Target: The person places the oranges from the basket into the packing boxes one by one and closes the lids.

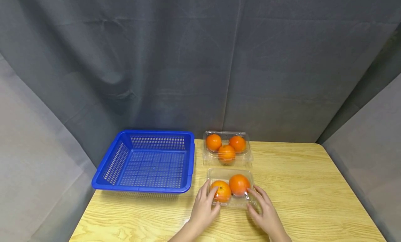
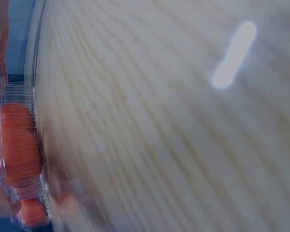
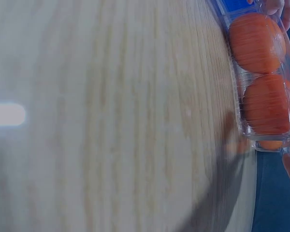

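Note:
A clear plastic clamshell box (image 1: 217,173) lies near the front of the table with two oranges inside, one orange (image 1: 221,192) at the left and another orange (image 1: 239,183) at the right. My left hand (image 1: 203,208) holds its left side, fingers bent over the edge and onto the top. At the opposite end my right hand (image 1: 266,212) grips the right front corner. Both wrist views show the box side-on, with the oranges behind its ribbed wall (image 2: 20,92). Whether its lid is latched, I cannot tell.
Behind it stands a second clear box (image 1: 245,159) with three oranges. A blue plastic basket (image 1: 189,165) with slotted walls sits on the left of the wooden table (image 1: 300,190). Grey cloth (image 1: 175,68) hangs along the table's back edge and both sides.

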A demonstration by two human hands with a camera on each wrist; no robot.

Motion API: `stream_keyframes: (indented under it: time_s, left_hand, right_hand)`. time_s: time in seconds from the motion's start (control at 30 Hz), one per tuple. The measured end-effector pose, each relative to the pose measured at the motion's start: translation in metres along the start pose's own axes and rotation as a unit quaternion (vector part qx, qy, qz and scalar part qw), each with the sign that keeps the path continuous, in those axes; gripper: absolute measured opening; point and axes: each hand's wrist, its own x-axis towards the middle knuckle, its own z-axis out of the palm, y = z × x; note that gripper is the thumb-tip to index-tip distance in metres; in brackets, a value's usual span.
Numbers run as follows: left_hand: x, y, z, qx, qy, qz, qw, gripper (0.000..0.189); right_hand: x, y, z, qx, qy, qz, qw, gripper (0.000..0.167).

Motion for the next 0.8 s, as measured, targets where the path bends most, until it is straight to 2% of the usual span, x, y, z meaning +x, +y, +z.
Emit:
stream_keyframes:
  time_s: [0.43,0.8]
  left_hand:
    - [0.015,-0.009,0.013,0.011,0.035,0.007,0.9993,0.046]
    - [0.022,-0.011,0.013,0.01,0.007,-0.006,0.9999,0.045]
  right_hand:
    - [0.015,0.013,0.006,0.013,-0.004,0.006,0.9999,0.052]
    - [0.023,0.016,0.008,0.018,-0.01,0.023,0.9995,0.052]
